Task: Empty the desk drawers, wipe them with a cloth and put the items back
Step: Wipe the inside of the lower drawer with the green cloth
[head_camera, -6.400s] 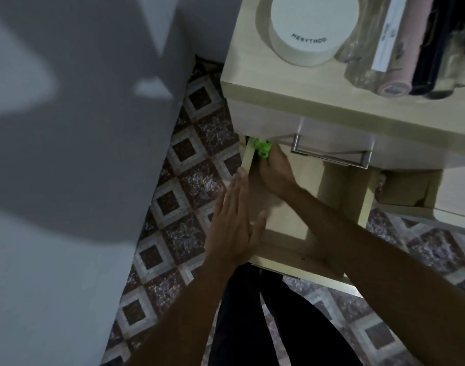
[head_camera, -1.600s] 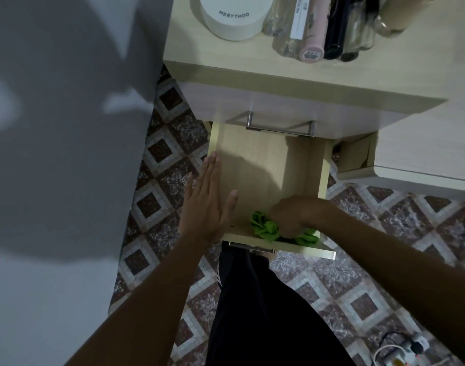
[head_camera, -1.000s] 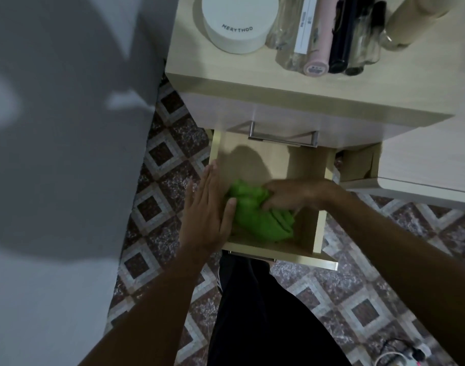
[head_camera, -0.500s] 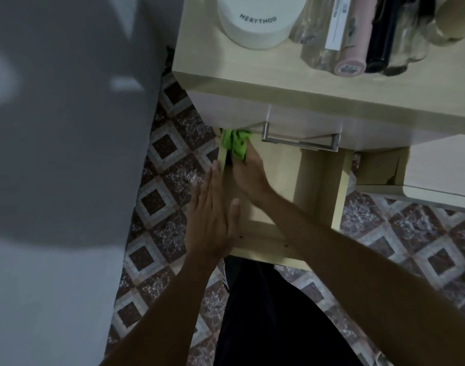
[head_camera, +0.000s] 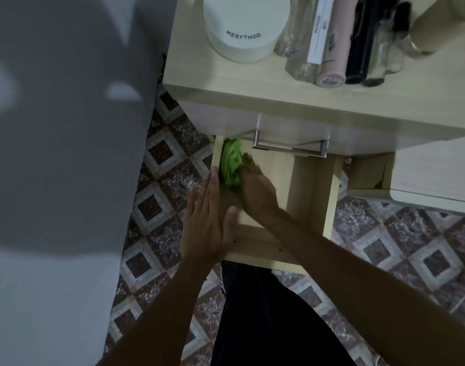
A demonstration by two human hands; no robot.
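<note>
Drawer [head_camera: 302,186]: lower one on the desk unit, pulled out toward the person, light wood inside, its bare floor showing to the right of the hands.
Cloth [head_camera: 231,165]: bright green, bunched up in the back-left corner of that drawer, jammed right against the left side wall and partly tucked under the drawer front above.
Right hand [head_camera: 255,186]: reaching into the drawer from the lower right, lying on the cloth's right side and pressing it to the drawer floor – fingers look fairly straight, aimed at the back. Whether any of them curl round the fabric I honestly can't tell, it's dim and a bit smeary.
Left hand [head_camera: 209,220]: flat, fingers straight and together, lying along the drawer's left wall near the front corner, thumb over on the inside. Nothing in it.
Upper drawer [head_camera: 278,125]: looks closed, metal bar handle [head_camera: 289,149] sticking out over the open one.
Desk top [head_camera: 197,75]: round white jar [head_camera: 245,27] marked MERYTHOD, and next to it on the right a row of bottles and tubes [head_camera: 342,40] lying side by side – clear glass, pink, black.
Floor [head_camera: 168,180]: diamond-patterned tiles, brown and pale.
Left side: grey surface [head_camera: 62,128] with shadows on it.
Bottom: person's dark trousers [head_camera: 265,326] just in front of the drawer, both forearms coming up from the bottom edge.
</note>
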